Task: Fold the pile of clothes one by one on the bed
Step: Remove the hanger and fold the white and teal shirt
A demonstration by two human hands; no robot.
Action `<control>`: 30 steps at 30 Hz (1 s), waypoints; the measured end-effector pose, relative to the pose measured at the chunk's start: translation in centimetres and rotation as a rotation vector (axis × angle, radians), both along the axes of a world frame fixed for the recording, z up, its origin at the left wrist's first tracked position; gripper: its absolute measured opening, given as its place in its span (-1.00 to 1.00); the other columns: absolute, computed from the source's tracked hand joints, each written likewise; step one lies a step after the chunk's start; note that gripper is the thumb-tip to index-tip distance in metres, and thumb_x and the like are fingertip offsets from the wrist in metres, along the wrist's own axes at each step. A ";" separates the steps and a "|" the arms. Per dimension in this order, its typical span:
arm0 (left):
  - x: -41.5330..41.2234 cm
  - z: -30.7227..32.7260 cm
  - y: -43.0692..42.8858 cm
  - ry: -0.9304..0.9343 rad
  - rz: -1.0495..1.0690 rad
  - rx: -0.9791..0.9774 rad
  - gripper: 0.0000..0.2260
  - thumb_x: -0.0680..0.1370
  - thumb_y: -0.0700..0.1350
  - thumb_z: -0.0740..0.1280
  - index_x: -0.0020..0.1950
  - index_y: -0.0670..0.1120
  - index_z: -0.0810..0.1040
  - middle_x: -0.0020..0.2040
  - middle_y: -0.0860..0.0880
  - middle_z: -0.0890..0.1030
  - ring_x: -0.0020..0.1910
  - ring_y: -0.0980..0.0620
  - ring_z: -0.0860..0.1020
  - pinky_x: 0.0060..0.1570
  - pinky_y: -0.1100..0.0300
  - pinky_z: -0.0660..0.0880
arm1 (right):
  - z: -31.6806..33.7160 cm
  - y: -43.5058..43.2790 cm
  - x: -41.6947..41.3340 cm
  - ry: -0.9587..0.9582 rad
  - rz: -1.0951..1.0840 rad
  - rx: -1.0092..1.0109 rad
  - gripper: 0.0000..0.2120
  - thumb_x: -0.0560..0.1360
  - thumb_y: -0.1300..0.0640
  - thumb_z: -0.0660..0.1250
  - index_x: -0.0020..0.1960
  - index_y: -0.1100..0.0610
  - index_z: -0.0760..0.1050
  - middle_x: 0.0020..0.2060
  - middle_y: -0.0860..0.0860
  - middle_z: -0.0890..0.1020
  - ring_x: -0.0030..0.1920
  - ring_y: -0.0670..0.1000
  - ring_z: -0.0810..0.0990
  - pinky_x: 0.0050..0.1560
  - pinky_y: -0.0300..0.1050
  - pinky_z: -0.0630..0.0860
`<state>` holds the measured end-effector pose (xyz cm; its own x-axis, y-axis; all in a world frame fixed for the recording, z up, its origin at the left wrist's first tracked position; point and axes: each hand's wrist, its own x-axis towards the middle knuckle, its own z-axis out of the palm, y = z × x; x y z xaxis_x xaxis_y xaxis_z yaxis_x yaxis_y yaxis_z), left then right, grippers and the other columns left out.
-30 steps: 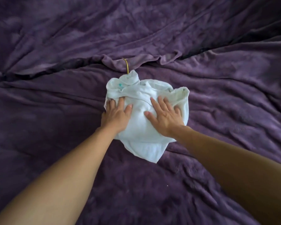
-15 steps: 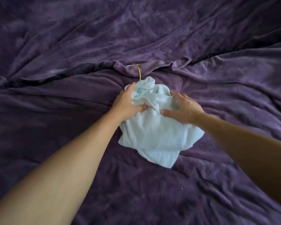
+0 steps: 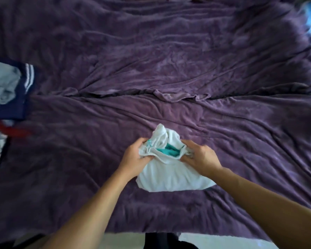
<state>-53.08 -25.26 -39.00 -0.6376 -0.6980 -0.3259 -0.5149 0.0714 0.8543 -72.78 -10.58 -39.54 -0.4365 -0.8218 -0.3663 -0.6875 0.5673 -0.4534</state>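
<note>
White garment (image 3: 169, 178) gripped at both sides on the purple blanket (image 3: 169, 69) of the bed

The left hand (image 3: 134, 158) and right hand (image 3: 202, 159) each had fingers curled tight round a bunched edge of the garment, probably so the half-folded bundle would not spring open. It lay near the front edge of the bed, its lower part resting on the blanket, with a teal patch (image 3: 169, 151) showing in the opening between the hands. More clothes (image 3: 5, 87) lay well apart at the left edge, seemingly unfolded, so much of the task looked undone
</note>
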 end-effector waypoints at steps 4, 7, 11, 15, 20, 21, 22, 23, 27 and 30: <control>6.0 5.1 1.6 0.012 0.142 0.057 -0.69 0.41 -0.26 0.49 0.08 -0.03 0.56 -0.10 0.11 0.67 -0.16 0.27 0.59 -0.10 0.33 0.48 | 5.1 -1.4 3.6 0.000 0.187 -0.012 -0.47 0.48 -0.18 0.32 0.43 -0.19 0.31 0.12 0.00 0.64 0.13 0.14 0.58 0.06 -0.03 0.46; 10.6 9.3 1.9 0.008 0.259 0.120 -0.76 0.44 -0.25 0.46 0.05 -0.04 0.57 -0.11 0.05 0.67 -0.20 0.25 0.58 -0.14 0.33 0.47 | 8.3 -3.4 7.1 -0.005 0.282 -0.052 -0.50 0.49 -0.17 0.31 0.41 -0.18 0.34 0.13 -0.02 0.64 0.14 0.12 0.58 0.05 -0.04 0.46; 17.3 14.6 0.9 0.037 0.463 0.204 -0.78 0.44 -0.16 0.46 0.05 0.01 0.60 -0.06 0.03 0.66 -0.11 0.17 0.61 -0.12 0.29 0.49 | 12.2 -7.8 12.5 -0.080 0.358 -0.101 -0.54 0.45 -0.24 0.33 0.32 -0.21 0.42 0.07 -0.12 0.65 0.10 0.02 0.59 0.06 -0.06 0.49; 25.1 18.4 -2.0 0.096 0.667 0.235 -0.80 0.40 -0.20 0.42 0.00 -0.01 0.63 -0.07 -0.02 0.69 -0.07 0.02 0.61 -0.10 0.21 0.46 | 16.0 -14.0 19.5 -0.160 0.484 -0.162 -0.55 0.37 -0.30 0.38 0.23 -0.25 0.48 0.02 -0.19 0.65 0.06 -0.08 0.60 0.05 -0.07 0.51; 33.4 20.5 -6.0 0.185 0.858 0.293 -0.76 0.35 -0.25 0.37 -0.02 -0.05 0.62 -0.09 -0.06 0.67 -0.08 -0.04 0.60 0.04 0.09 0.47 | 18.6 -21.7 28.1 -0.138 0.616 -0.202 -0.58 0.41 -0.23 0.41 0.23 -0.16 0.52 0.07 -0.12 0.64 0.11 -0.03 0.57 0.04 -0.12 0.46; 35.6 20.4 -7.3 0.195 0.888 0.297 -0.69 0.27 -0.21 0.38 0.01 -0.07 0.62 -0.06 -0.08 0.67 -0.04 -0.07 0.60 0.07 0.06 0.48 | 18.8 -23.5 30.1 -0.127 0.634 -0.200 -0.58 0.41 -0.24 0.40 0.22 -0.15 0.52 0.08 -0.10 0.64 0.12 -0.01 0.57 0.05 -0.11 0.46; 37.6 20.5 -8.6 0.208 0.901 0.300 -0.63 0.21 -0.19 0.36 0.00 -0.06 0.64 -0.03 -0.10 0.67 -0.01 -0.11 0.59 0.10 0.02 0.48 | 19.1 -25.3 32.1 -0.117 0.646 -0.195 -0.59 0.41 -0.26 0.38 0.21 -0.15 0.52 0.08 -0.09 0.63 0.12 0.00 0.56 0.06 -0.09 0.47; 39.5 20.5 -10.0 0.226 0.915 0.310 -0.63 0.17 -0.18 0.35 -0.04 -0.05 0.65 -0.02 -0.13 0.67 0.02 -0.16 0.59 0.13 -0.03 0.48 | 19.2 -27.3 34.1 -0.106 0.661 -0.192 -0.60 0.42 -0.28 0.36 0.20 -0.15 0.52 0.08 -0.09 0.63 0.13 0.01 0.56 0.06 -0.08 0.48; 46.3 20.4 -14.8 0.288 0.994 0.373 -0.73 0.16 -0.19 0.34 -0.18 -0.10 0.63 -0.02 -0.23 0.63 -0.01 -0.20 0.56 0.03 -0.02 0.45 | 20.2 -34.7 41.0 -0.045 0.730 -0.168 -0.57 0.42 -0.33 0.30 0.20 -0.15 0.50 0.12 -0.07 0.61 0.18 0.05 0.54 0.11 -0.03 0.47; 50.2 20.4 -18.5 0.336 1.062 0.412 -0.65 0.18 -0.17 0.33 -0.06 -0.19 0.57 0.01 -0.25 0.59 -0.04 -0.18 0.55 -0.01 -0.01 0.45 | 21.7 -40.3 45.6 0.037 0.777 -0.177 -0.51 0.46 -0.31 0.28 0.29 -0.09 0.46 0.22 -0.01 0.56 0.25 0.09 0.49 0.16 -0.03 0.42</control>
